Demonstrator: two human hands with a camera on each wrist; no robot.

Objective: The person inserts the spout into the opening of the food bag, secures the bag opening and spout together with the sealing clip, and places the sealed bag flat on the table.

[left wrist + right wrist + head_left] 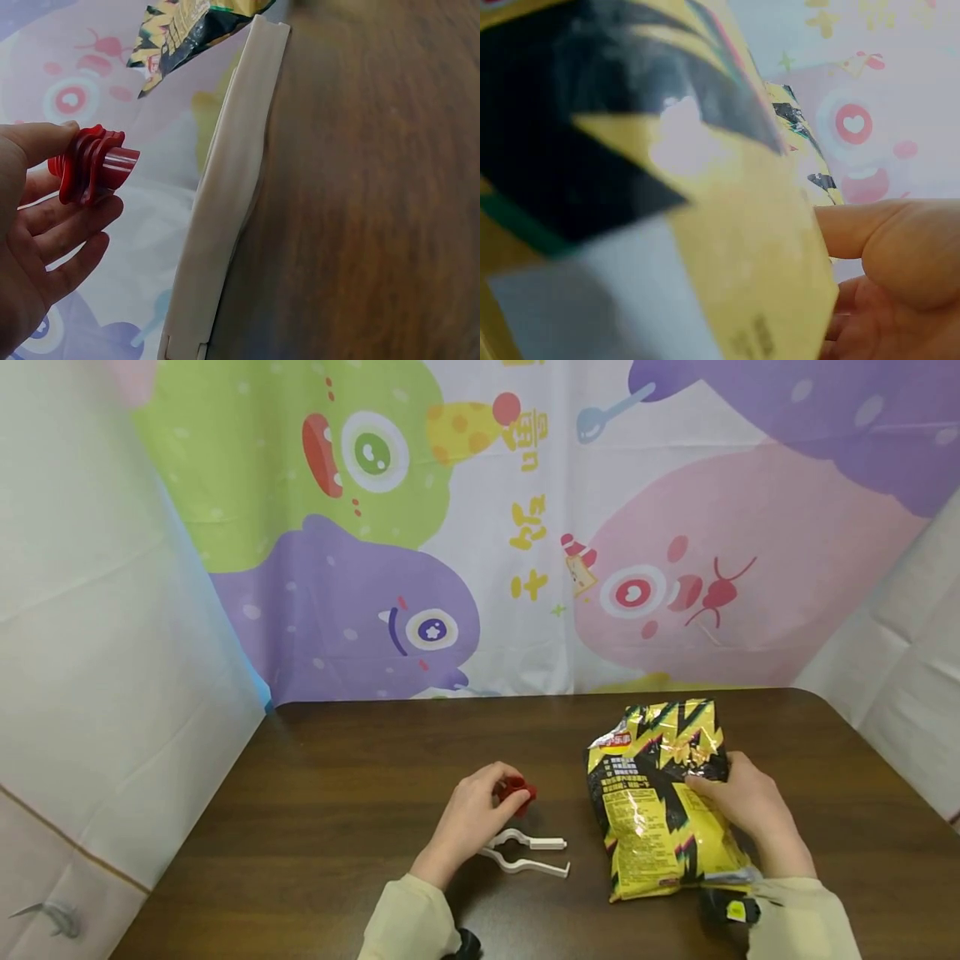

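My left hand [476,814] pinches a small red plastic spout [101,166] between thumb and fingertips; it has wavy flanges and a short slanted tube. Just below that hand on the table lies a white bag clip [525,853], its two arms spread apart, each with a curved bulge. In the left wrist view the clip [232,180] appears edge-on beside the hand. My right hand [757,802] grips the right side of a yellow and black snack bag [645,827], thumb on the front and the other fingers mostly hidden behind it. The bag is puffed out and its top is crumpled.
A dark brown wooden table [337,777] lies under both hands. Behind it hangs a white curtain [517,652] printed with cartoon monsters, and pale cloth panels [97,568] close off the sides.
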